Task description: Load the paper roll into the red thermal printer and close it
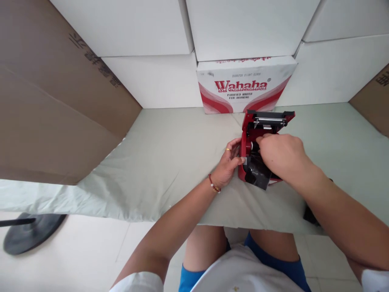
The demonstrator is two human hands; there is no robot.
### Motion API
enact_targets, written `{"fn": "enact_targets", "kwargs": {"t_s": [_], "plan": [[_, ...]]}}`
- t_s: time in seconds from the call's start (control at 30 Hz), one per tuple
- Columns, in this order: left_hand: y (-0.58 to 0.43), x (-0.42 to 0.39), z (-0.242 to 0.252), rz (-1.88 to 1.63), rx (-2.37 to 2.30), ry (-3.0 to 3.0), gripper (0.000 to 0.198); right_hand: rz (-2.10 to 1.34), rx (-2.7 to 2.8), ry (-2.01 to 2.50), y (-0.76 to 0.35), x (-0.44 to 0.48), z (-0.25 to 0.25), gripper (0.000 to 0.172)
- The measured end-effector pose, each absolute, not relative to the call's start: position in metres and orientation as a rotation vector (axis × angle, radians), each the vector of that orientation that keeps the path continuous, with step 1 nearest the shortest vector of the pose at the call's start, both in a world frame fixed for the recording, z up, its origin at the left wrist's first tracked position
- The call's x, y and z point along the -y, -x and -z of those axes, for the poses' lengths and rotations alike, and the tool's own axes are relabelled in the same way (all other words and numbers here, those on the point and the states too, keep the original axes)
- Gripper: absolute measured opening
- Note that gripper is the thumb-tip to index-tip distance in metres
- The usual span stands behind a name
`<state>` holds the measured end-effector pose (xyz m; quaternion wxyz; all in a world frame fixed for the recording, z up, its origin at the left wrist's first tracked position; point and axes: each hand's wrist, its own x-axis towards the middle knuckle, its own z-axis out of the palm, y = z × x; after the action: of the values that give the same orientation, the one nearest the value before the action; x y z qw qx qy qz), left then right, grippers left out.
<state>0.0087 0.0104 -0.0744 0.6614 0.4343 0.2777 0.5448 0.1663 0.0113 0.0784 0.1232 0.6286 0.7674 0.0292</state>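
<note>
A red and black machine that looks like a label printer (244, 172) sits on the cloth with its lid (270, 115) raised. My left hand (228, 164) grips its left side, the thumb on the front left edge and the fingers along the outer wall. Inside, a black ribbon roll (255, 147) with a white end lies across the cavity. Over the machine's front hangs a loose piece of glossy black film (258, 172). My right hand (282, 156) reaches in from the right, its fingers closed on the roll; the fingertips are partly hidden.
Behind the machine a white and red Wahaha water carton (246, 87) leans against stacked white boxes (152, 81). A large brown carton (60, 101) stands at the left, another brown carton (372, 99) at the right edge. Something black (310, 214) lies partly under my right forearm.
</note>
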Motion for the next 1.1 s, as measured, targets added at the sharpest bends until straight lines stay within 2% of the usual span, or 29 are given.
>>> {"fn": "enact_targets", "kwargs": {"t_s": [0.17, 0.33, 0.43, 0.53, 0.6, 0.7, 0.8, 0.93, 1.0, 1.1], "plan": [[-0.009, -0.01, 0.078, -1.23, -0.644, -1.024, 0.073, 0.002, -2.196, -1.807, -0.16, -0.028, -0.072, 0.031], [-0.005, 0.009, 0.074, -1.448, -0.812, -1.439, 0.051, 0.046, -2.308, -1.813, -0.178, -0.038, -0.061, 0.031], [0.001, 0.021, 0.066, -1.576, -0.827, -1.85, 0.035, 0.3, -2.677, -1.788, -0.203, -0.027, -0.059, 0.025], [0.005, 0.027, 0.062, -1.582, -0.802, -2.14, 0.031, 0.623, -2.964, -1.994, -0.227, -0.013, -0.067, 0.026], [0.005, 0.028, 0.062, -1.558, -0.806, -2.224, 0.033, 0.521, -3.032, -2.367, -0.238, -0.011, -0.074, 0.031], [0.004, 0.027, 0.065, -1.524, -0.839, -2.222, 0.034, 0.111, -2.991, -2.687, -0.246, -0.024, -0.074, 0.045], [0.003, 0.026, 0.066, -1.525, -0.873, -2.231, 0.035, 0.253, -2.961, -2.588, -0.246, -0.044, -0.062, 0.056], [0.004, 0.025, 0.065, -1.545, -0.902, -2.268, 0.036, 0.607, -2.996, -2.454, -0.242, -0.044, -0.044, 0.046], [0.005, 0.025, 0.064, -1.519, -0.914, -2.276, 0.037, 0.624, -3.072, -2.414, -0.242, -0.032, -0.04, 0.043], [0.006, 0.026, 0.064, -1.477, -0.97, -2.322, 0.038, 0.466, -3.306, -2.211, -0.247, -0.012, -0.032, 0.037]]}}
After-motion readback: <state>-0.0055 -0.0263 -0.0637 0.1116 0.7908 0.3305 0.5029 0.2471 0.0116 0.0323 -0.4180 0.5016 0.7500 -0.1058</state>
